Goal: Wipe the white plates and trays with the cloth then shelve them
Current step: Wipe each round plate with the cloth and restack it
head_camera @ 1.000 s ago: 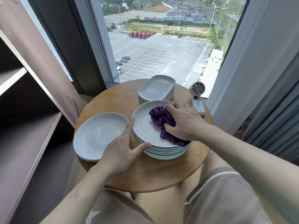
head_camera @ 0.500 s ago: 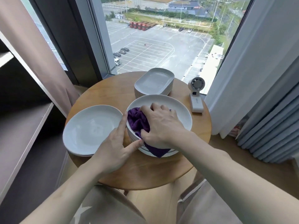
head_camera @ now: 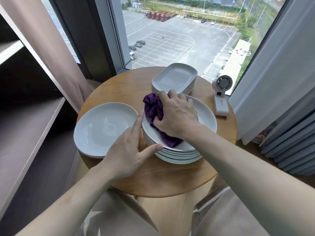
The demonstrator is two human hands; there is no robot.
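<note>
R hand [head_camera: 177, 120]: palm down, fingers curled over the bunched cloth [head_camera: 153, 109], gripping it and pressing it onto the top plate [head_camera: 204, 120]. Flat palm spreads the wad over the dish.
Cloth vs grip: most of it is under the palm, hidden. A wad sticks out past the fingertips on the far-left side. A tail trails under the wrist to the plate's near rim.
L hand [head_camera: 128, 150]: grips nothing. Index is straight along the left rim of the stack [head_camera: 179, 155], thumb straight against the near rim, other fingers hidden. Prob. a brace so the stack doesn't slide or spin under the wiping.
Top plate vs grip: directly under R hand, w/ bare white showing to the hand's right. Several plates sit below it.
Side plate [head_camera: 102, 128]: just left of L hand, beside the stack, on at least one more plate. Seems to overhang the table [head_camera: 170, 181] edge. Wiped or not, can't tell.
Trays [head_camera: 173, 79]: piled just beyond R fingertips, near the top plate's far rim, untouched.
Shelf [head_camera: 34, 125]: well left of L hand, so shelving needs a reach that way.
Fan [head_camera: 221, 96]: right of R hand, apart from the plates.
Progress: early, judging by the full stack and trays.
</note>
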